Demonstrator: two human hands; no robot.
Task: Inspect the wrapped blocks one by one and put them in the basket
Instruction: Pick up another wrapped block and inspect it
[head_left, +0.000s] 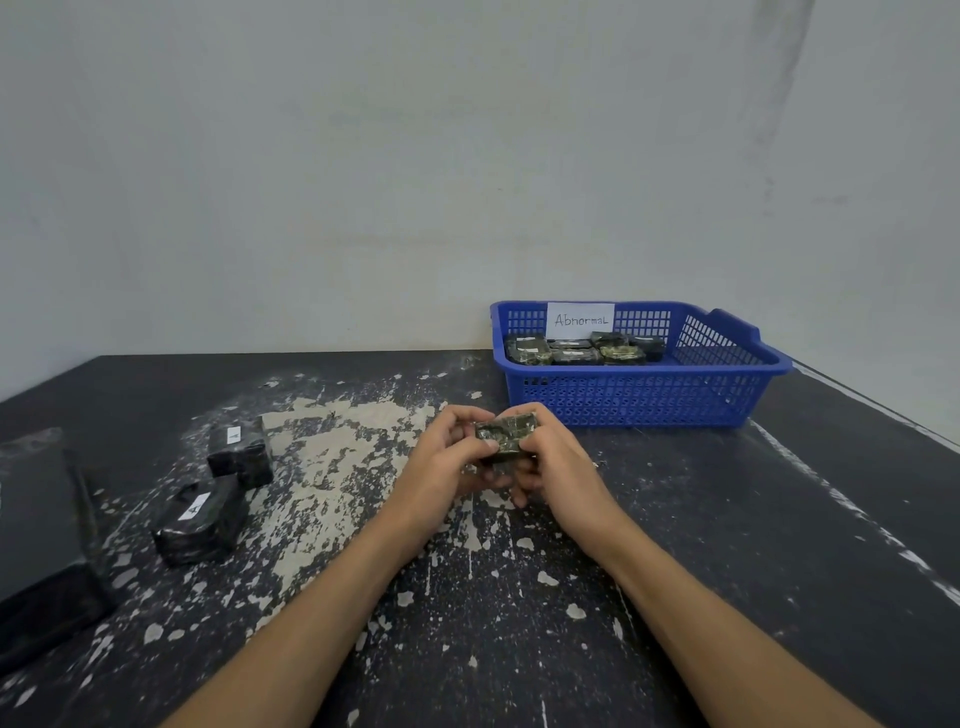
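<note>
A small dark wrapped block (506, 435) is held above the middle of the table by both hands. My left hand (447, 460) grips its left end, thumb on top. My right hand (556, 467) grips its right end and underside. Behind them at the right stands a blue basket (639, 400) with a white "Abnormal" label; several wrapped blocks (576, 349) lie inside it. Two black wrapped blocks with white tags lie on the table at the left, one nearer (200, 522) and one farther (240, 451).
The black table (519, 597) has worn, flaking paint. A large black wrapped package (44, 551) lies at the left edge. A pale wall rises behind the table, and the table's right edge runs diagonally past the basket.
</note>
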